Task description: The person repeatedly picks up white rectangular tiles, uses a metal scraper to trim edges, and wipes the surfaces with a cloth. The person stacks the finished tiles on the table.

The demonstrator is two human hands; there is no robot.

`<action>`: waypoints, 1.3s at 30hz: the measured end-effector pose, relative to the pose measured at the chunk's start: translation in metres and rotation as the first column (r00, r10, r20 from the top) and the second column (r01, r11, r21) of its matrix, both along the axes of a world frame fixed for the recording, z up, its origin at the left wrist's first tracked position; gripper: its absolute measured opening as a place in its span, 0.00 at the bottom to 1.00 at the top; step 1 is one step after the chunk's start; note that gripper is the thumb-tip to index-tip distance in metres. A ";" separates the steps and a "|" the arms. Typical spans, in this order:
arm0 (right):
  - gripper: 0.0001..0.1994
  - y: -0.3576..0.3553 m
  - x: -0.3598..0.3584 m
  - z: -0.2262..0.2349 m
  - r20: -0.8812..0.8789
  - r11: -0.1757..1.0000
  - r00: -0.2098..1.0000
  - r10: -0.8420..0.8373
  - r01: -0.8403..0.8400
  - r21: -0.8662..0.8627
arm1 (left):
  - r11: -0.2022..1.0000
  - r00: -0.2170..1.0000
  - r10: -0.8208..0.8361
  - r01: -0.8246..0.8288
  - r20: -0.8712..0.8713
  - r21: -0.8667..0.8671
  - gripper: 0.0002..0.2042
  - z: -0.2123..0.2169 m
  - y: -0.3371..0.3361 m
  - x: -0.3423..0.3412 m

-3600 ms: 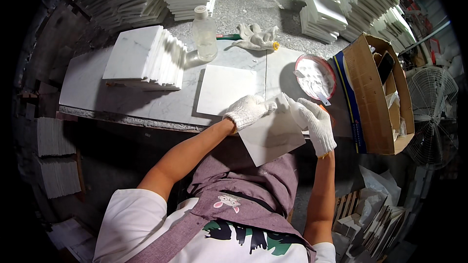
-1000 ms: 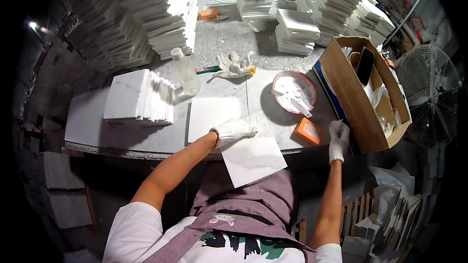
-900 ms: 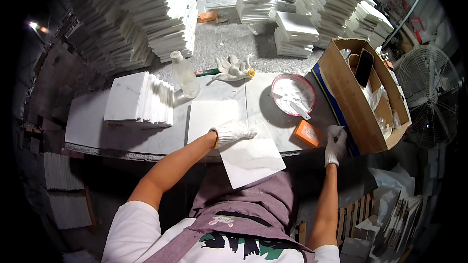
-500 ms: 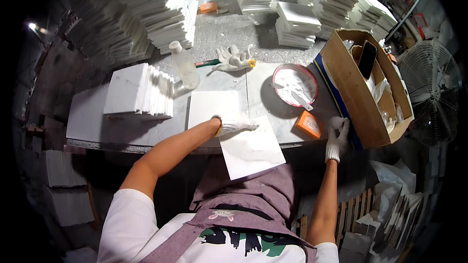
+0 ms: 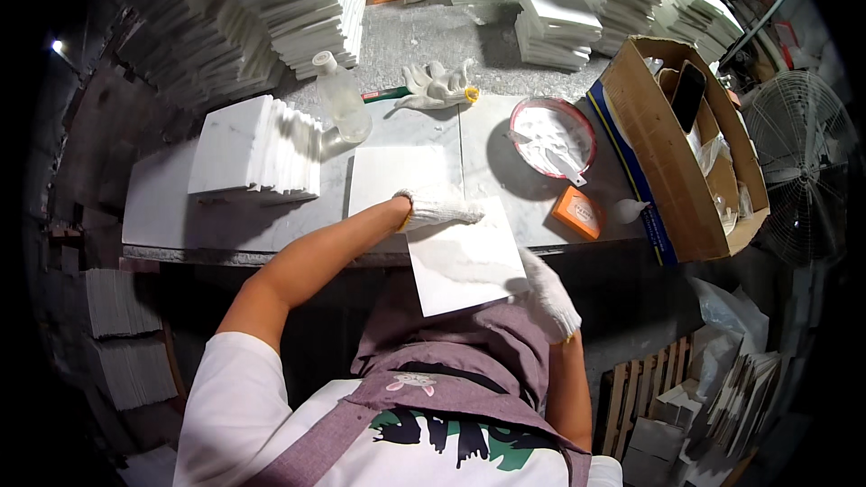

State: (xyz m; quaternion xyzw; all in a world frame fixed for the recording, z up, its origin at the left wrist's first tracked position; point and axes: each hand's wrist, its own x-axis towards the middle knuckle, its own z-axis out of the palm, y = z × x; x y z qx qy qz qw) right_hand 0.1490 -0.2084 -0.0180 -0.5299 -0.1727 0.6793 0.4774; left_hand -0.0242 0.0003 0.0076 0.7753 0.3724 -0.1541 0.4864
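A square white marble tile (image 5: pixel 465 266) with faint grey veining sticks out over the table's near edge, above my lap. My left hand (image 5: pixel 445 206), in a white knit glove, grips its far edge, fingers pointing right across the surface. At the tile's right edge is my gloved right hand (image 5: pixel 550 298); its fingers run along that edge, partly hidden and a little blurred. Beyond my left hand, another white tile (image 5: pixel 392 171) lies flat on the table. A small white bulb-shaped object (image 5: pixel 629 210) rests between the orange box (image 5: pixel 578 213) and the cardboard box (image 5: pixel 645 144).
A red-rimmed bowl of white paste (image 5: pixel 552 140) holds a scraper. Further back lie a clear bottle (image 5: pixel 343 104), a spare glove (image 5: pixel 435 87) and a green-handled tool (image 5: pixel 386 95). Tile stacks (image 5: pixel 239 144) stand left and along the back; a fan (image 5: pixel 801 167) is at right.
My right hand has left the white bulb-shaped object and come left to the tile's right edge. My left hand stays on the tile. The view has shifted slightly.
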 end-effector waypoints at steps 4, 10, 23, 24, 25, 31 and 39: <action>0.16 0.001 -0.014 -0.001 -0.218 0.997 0.975 -0.039 0.053 0.056 | 1.000 1.000 0.004 -0.004 0.015 0.008 0.29 0.001 -0.001 0.001; 0.14 -0.001 -0.028 0.015 -0.194 0.986 0.972 -0.134 0.150 0.070 | 0.976 0.978 -0.099 0.060 0.184 0.207 0.16 0.011 0.013 -0.011; 0.21 0.029 -0.027 0.068 -0.383 0.979 0.905 -0.185 0.204 0.010 | 0.322 0.172 0.946 -0.394 0.275 -0.861 0.28 0.061 -0.068 -0.059; 0.22 0.031 -0.029 0.070 -0.381 0.980 0.909 -0.166 0.194 0.035 | 0.278 0.187 0.955 -0.300 0.230 -0.913 0.28 0.062 -0.073 -0.061; 0.23 0.033 -0.031 0.071 -0.409 0.981 0.899 -0.158 0.190 0.038 | 0.224 0.210 0.961 -0.210 0.180 -0.952 0.29 0.064 -0.079 -0.062; 0.24 0.040 -0.032 0.073 -0.445 0.991 0.893 -0.071 0.114 0.071 | 0.310 0.375 0.901 -0.211 0.216 -0.927 0.29 0.059 -0.075 -0.073; 0.20 0.040 -0.023 0.057 -0.283 0.981 0.955 -0.093 0.136 0.138 | 0.852 0.527 0.521 -0.275 0.671 -0.446 0.23 0.023 -0.065 -0.091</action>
